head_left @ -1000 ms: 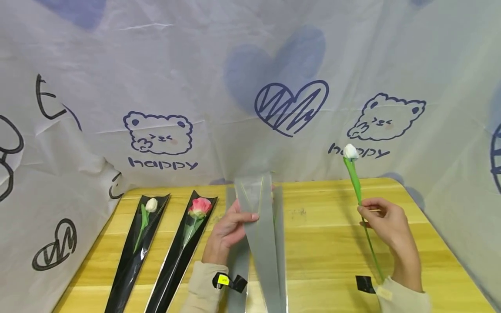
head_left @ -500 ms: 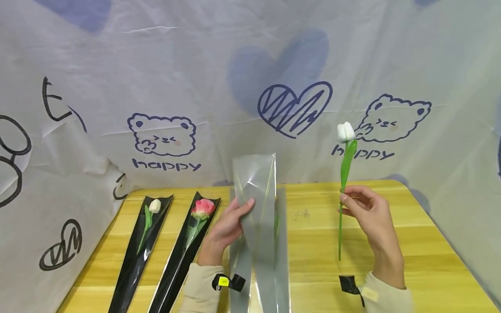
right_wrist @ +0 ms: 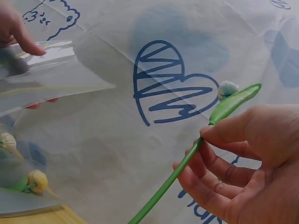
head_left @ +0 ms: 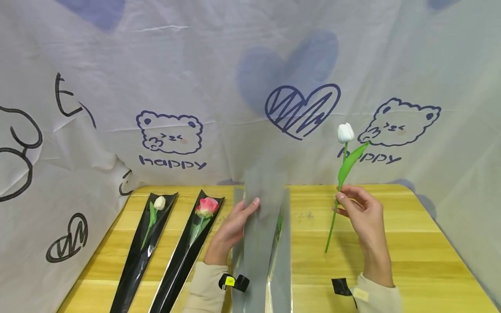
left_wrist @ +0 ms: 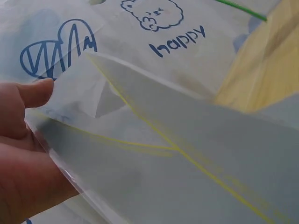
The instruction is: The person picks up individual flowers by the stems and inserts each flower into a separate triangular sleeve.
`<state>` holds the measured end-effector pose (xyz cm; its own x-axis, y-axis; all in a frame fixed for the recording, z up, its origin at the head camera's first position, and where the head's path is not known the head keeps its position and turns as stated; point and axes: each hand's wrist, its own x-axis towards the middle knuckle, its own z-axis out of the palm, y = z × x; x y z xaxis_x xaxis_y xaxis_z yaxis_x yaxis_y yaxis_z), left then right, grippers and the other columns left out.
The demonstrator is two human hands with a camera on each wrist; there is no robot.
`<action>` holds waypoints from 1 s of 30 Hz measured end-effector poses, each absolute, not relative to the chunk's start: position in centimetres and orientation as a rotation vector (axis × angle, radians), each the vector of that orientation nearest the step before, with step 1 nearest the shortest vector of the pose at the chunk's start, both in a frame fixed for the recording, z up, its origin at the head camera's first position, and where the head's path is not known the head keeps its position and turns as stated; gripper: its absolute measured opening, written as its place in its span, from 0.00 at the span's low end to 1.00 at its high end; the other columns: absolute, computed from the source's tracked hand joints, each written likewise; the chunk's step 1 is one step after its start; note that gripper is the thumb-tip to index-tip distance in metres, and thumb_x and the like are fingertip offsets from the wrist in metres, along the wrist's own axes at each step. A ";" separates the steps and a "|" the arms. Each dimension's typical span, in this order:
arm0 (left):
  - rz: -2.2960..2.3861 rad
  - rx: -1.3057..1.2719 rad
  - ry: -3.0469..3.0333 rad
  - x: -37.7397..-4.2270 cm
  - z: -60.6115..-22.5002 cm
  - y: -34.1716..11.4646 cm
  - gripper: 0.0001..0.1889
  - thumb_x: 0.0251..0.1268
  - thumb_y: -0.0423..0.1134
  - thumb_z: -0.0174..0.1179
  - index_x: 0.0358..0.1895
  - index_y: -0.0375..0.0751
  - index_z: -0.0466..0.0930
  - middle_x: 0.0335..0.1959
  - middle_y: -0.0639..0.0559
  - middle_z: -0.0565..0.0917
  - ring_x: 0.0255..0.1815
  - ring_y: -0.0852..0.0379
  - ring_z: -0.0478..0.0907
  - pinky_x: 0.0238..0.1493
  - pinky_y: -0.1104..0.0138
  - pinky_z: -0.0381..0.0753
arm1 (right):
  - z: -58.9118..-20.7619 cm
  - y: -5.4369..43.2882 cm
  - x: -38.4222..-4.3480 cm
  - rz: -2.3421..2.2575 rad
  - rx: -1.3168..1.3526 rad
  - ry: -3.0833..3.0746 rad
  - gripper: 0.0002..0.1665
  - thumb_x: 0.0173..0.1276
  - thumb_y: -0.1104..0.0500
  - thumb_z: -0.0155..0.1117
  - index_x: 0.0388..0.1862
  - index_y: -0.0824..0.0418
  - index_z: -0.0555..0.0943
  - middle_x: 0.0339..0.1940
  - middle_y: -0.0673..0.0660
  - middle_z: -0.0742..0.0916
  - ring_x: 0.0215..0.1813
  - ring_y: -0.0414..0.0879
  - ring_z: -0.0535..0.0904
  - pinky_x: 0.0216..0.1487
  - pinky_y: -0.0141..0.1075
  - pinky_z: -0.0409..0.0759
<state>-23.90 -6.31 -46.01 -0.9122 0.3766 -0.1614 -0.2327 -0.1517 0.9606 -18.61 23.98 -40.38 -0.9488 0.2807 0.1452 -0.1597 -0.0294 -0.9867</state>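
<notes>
My right hand (head_left: pixel 364 217) pinches the green stem of an artificial white tulip (head_left: pixel 345 133) between thumb and fingers. The tulip stands nearly upright over the right part of the table, its leaf (head_left: pixel 351 164) leaning right and its stem end slanting down to the left. At the middle, my left hand (head_left: pixel 234 224) holds a grey translucent flower sleeve (head_left: pixel 261 217) near its top, the thumb on the near face. Yellow lines on this sleeve (left_wrist: pixel 140 182) meet in a V in the left wrist view. The tulip and the raised sleeve are apart.
Under the raised sleeve lies grey wrapping (head_left: pixel 286 261); the right wrist view shows a yellow bloom (right_wrist: pixel 37 181) and a whitish bloom (right_wrist: pixel 8 141) there. Left on the wooden table (head_left: pixel 422 252) lie a black sleeve (head_left: pixel 135 265) with a white tulip and another (head_left: pixel 176 265) with a pink flower.
The right hand has brought the tulip left, closer to the sleeve, and its stem has turned in the fingers. The grey sleeve rose, then dipped and turned slightly in the left hand.
</notes>
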 end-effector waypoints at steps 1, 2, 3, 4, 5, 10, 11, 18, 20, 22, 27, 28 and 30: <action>2.105 0.169 1.751 -23.8 -46.0 -6.3 0.29 0.81 0.51 0.52 0.74 0.36 0.64 0.60 0.43 0.75 0.58 0.51 0.74 0.60 0.55 0.72 | -40.5 23.9 -18.6 2.054 -0.137 -1.951 0.15 0.72 0.63 0.69 0.53 0.71 0.80 0.42 0.53 0.84 0.40 0.41 0.86 0.40 0.34 0.86; 2.100 0.177 1.770 -23.8 -46.0 -6.2 0.29 0.81 0.51 0.52 0.72 0.35 0.66 0.58 0.43 0.76 0.57 0.51 0.75 0.59 0.55 0.73 | -40.6 23.9 -18.6 2.054 -0.145 -1.952 0.16 0.72 0.63 0.69 0.53 0.70 0.81 0.42 0.53 0.84 0.40 0.42 0.86 0.39 0.34 0.86; 2.098 0.192 1.789 -23.7 -46.0 -6.2 0.27 0.81 0.51 0.52 0.70 0.33 0.67 0.57 0.44 0.78 0.56 0.51 0.76 0.58 0.56 0.74 | -40.7 23.9 -18.7 2.056 -0.151 -1.950 0.16 0.72 0.62 0.70 0.53 0.69 0.81 0.42 0.53 0.85 0.40 0.42 0.86 0.39 0.34 0.86; 2.100 0.202 1.806 -23.6 -45.9 -6.2 0.25 0.82 0.49 0.52 0.68 0.32 0.70 0.54 0.45 0.79 0.54 0.52 0.77 0.57 0.57 0.75 | -40.8 23.8 -18.7 2.056 -0.155 -1.946 0.16 0.72 0.62 0.69 0.54 0.69 0.81 0.42 0.54 0.85 0.40 0.43 0.86 0.39 0.34 0.86; 2.108 0.209 1.817 -23.6 -45.9 -6.1 0.23 0.82 0.47 0.51 0.64 0.31 0.72 0.51 0.46 0.81 0.51 0.53 0.78 0.54 0.58 0.77 | -40.9 23.8 -18.8 2.058 -0.157 -1.940 0.15 0.72 0.61 0.69 0.54 0.68 0.81 0.42 0.54 0.85 0.40 0.44 0.86 0.39 0.35 0.86; 2.108 0.254 1.951 -23.8 -46.3 -6.0 0.13 0.80 0.38 0.56 0.44 0.28 0.79 0.34 0.53 0.82 0.36 0.60 0.78 0.41 0.66 0.78 | -41.3 23.5 -19.2 2.058 -0.156 -1.991 0.15 0.76 0.61 0.65 0.56 0.67 0.79 0.40 0.53 0.87 0.40 0.43 0.86 0.40 0.36 0.86; 2.102 0.260 1.990 -23.9 -46.4 -5.9 0.12 0.78 0.36 0.58 0.37 0.29 0.78 0.29 0.54 0.79 0.32 0.61 0.75 0.37 0.68 0.75 | -41.5 23.4 -19.3 2.064 -0.153 -2.008 0.15 0.77 0.61 0.64 0.57 0.67 0.78 0.40 0.52 0.87 0.40 0.42 0.86 0.41 0.37 0.86; 1.980 0.374 2.189 -24.1 -47.0 -5.9 0.11 0.68 0.29 0.66 0.33 0.23 0.76 0.25 0.52 0.79 0.27 0.62 0.71 0.32 0.69 0.70 | -41.3 23.0 -19.7 2.155 -0.202 -1.850 0.14 0.74 0.65 0.65 0.56 0.66 0.78 0.43 0.54 0.84 0.41 0.44 0.87 0.43 0.37 0.86; 1.928 0.400 2.222 -24.2 -47.1 -5.9 0.08 0.67 0.28 0.68 0.41 0.24 0.82 0.29 0.49 0.84 0.29 0.61 0.75 0.34 0.68 0.74 | -40.9 22.8 -19.7 2.168 -0.204 -1.678 0.14 0.72 0.67 0.67 0.55 0.67 0.79 0.43 0.57 0.83 0.40 0.45 0.87 0.42 0.37 0.86; 1.881 0.420 2.258 -24.2 -47.1 -5.9 0.09 0.65 0.28 0.69 0.43 0.24 0.83 0.29 0.50 0.84 0.29 0.60 0.75 0.34 0.67 0.74 | -40.4 22.7 -19.6 2.173 -0.178 -1.481 0.15 0.70 0.69 0.69 0.53 0.69 0.79 0.42 0.59 0.83 0.40 0.47 0.86 0.41 0.38 0.86; 1.817 0.454 2.300 -24.2 -47.1 -5.8 0.09 0.65 0.29 0.70 0.43 0.27 0.83 0.30 0.50 0.83 0.30 0.59 0.75 0.33 0.66 0.74 | -39.3 22.6 -19.1 2.167 -0.017 -1.076 0.19 0.65 0.72 0.72 0.52 0.77 0.77 0.39 0.64 0.82 0.40 0.53 0.85 0.39 0.40 0.87; 1.811 0.457 2.305 -24.2 -47.0 -5.8 0.09 0.65 0.29 0.70 0.43 0.27 0.83 0.30 0.50 0.82 0.30 0.59 0.74 0.33 0.65 0.74 | -39.1 22.6 -19.0 2.171 0.017 -1.020 0.19 0.64 0.73 0.72 0.51 0.78 0.77 0.39 0.65 0.82 0.39 0.54 0.85 0.39 0.41 0.87; 1.799 0.462 2.317 -24.2 -47.0 -5.7 0.09 0.65 0.30 0.70 0.43 0.28 0.83 0.30 0.50 0.81 0.30 0.58 0.74 0.33 0.65 0.74 | -39.0 22.4 -18.9 2.181 0.072 -0.944 0.20 0.63 0.75 0.72 0.51 0.80 0.76 0.38 0.66 0.82 0.39 0.55 0.85 0.38 0.42 0.87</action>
